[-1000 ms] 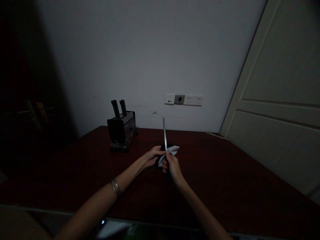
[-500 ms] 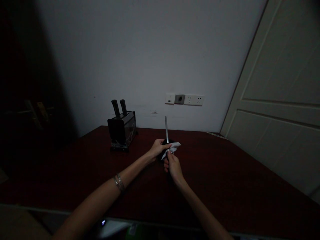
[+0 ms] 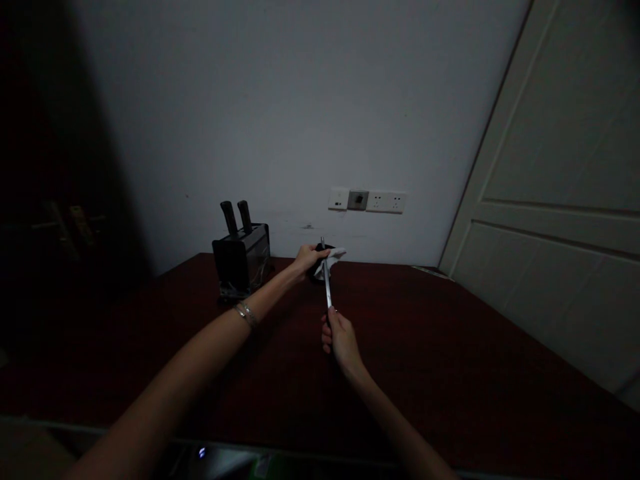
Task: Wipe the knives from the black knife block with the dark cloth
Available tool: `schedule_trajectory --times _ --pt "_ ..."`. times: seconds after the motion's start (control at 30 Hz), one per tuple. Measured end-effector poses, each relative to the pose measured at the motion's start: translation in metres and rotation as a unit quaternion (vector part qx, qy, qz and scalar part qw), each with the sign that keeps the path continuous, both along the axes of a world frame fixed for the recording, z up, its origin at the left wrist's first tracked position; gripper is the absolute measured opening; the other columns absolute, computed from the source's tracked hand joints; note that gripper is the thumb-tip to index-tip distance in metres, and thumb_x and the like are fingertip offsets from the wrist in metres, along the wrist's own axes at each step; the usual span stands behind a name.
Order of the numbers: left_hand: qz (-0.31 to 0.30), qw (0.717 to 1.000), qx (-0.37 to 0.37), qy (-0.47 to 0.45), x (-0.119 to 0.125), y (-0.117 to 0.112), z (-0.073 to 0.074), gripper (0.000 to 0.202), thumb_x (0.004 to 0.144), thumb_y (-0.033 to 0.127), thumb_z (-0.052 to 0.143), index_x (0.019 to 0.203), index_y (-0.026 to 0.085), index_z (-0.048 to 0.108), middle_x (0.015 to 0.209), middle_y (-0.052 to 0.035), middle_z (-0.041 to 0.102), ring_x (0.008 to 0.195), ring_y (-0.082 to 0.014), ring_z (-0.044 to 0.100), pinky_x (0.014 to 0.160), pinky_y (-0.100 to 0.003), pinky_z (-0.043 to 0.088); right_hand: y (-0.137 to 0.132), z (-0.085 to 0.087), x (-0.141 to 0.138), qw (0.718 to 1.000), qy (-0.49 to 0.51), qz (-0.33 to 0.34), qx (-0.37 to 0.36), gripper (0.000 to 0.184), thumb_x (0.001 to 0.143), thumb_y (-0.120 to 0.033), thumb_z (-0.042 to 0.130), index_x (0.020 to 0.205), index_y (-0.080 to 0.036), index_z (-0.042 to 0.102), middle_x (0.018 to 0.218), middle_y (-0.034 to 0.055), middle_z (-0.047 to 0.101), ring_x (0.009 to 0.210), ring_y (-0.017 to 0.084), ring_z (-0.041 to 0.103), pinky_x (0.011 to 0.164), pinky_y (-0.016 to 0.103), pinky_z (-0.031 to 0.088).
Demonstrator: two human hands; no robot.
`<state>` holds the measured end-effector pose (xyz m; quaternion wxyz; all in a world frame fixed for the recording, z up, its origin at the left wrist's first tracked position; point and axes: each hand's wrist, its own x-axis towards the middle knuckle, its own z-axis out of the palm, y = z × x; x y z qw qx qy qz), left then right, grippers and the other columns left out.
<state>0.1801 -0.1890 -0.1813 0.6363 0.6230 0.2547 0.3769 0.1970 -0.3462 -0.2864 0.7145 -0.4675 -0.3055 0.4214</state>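
My right hand (image 3: 339, 339) is closed round the dark handle of a long thin metal blade or rod (image 3: 327, 283) that points up and away from me. My left hand (image 3: 307, 257) is stretched forward and pinches a white cloth (image 3: 334, 255) wrapped with something dark round the tip of the rod. Both hands hover above the dark red table (image 3: 450, 347). A bracelet sits on my left wrist.
A black knife block (image 3: 241, 260) with two dark handles sticking up stands at the table's back left, near the wall. A strip of wall sockets (image 3: 367, 200) is behind it. A pale door (image 3: 565, 200) fills the right side. The room is dim.
My left hand slid the cloth from near the handle up along the rod to its tip. My right hand stayed low, holding the handle.
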Motion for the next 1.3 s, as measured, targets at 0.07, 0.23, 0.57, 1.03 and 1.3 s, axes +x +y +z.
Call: schedule_trajectory --times 0.07,0.23,0.57,1.03,1.3 --pt "0.016 1.0 -0.006 -0.011 0.003 0.012 0.004 0.008 0.067 0.015 0.066 0.064 0.008 0.062 0.048 -0.0037 0.058 0.039 -0.0099 0.05 0.042 -0.021 0.037 0.0 0.0 0.0 1.0 -0.001 0.007 -0.004 0.044 0.066 -0.062 0.054 0.068 -0.019 0.047 0.045 -0.0109 0.033 0.032 0.003 0.028 0.028 0.015 0.022" --pt "0.054 0.995 -0.04 -0.07 0.008 0.03 0.013 0.006 0.066 0.012 0.068 0.067 0.008 0.063 0.049 -0.003 0.058 0.041 -0.0098 0.05 0.044 -0.021 0.038 0.0 -0.001 0.002 1.0 -0.008 0.022 -0.005 0.044 0.066 -0.062 0.054 0.067 -0.018 0.047 0.045 -0.0109 0.033 0.032 0.003 0.028 0.028 0.014 0.023" --pt "0.093 0.95 -0.221 -0.198 -0.025 0.043 -0.023 0.011 0.082 0.015 0.05 0.082 0.012 0.06 0.055 0.0003 0.059 0.047 -0.009 0.056 0.053 -0.02 0.046 0.003 -0.001 0.005 0.994 -0.106 -0.022 0.003 0.041 0.069 -0.057 0.054 0.072 -0.017 0.049 0.053 -0.0037 0.052 0.043 0.01 0.054 0.036 0.018 0.041" --pt "0.002 0.924 -0.348 -0.157 -0.034 0.015 -0.096 0.018 0.084 0.022 0.048 0.084 0.01 0.061 0.058 -0.003 0.063 0.049 -0.013 0.059 0.058 -0.024 0.048 -0.003 0.005 0.016 0.986 -0.147 -0.079 0.026 0.037 0.073 -0.052 0.052 0.063 -0.017 0.051 0.047 -0.0038 0.05 0.037 0.007 0.037 0.035 0.019 0.028" --pt "-0.071 0.935 -0.32 -0.139 -0.038 0.0 -0.092 0.017 0.08 0.021 0.052 0.083 0.008 0.061 0.066 -0.0073 0.066 0.054 -0.016 0.062 0.061 -0.026 0.048 0.001 0.0 0.022 0.989 -0.118 -0.073 0.04 0.039 0.07 -0.054 0.055 0.058 -0.017 0.053 0.043 -0.005 0.044 0.04 0.008 0.038 0.039 0.02 0.028"
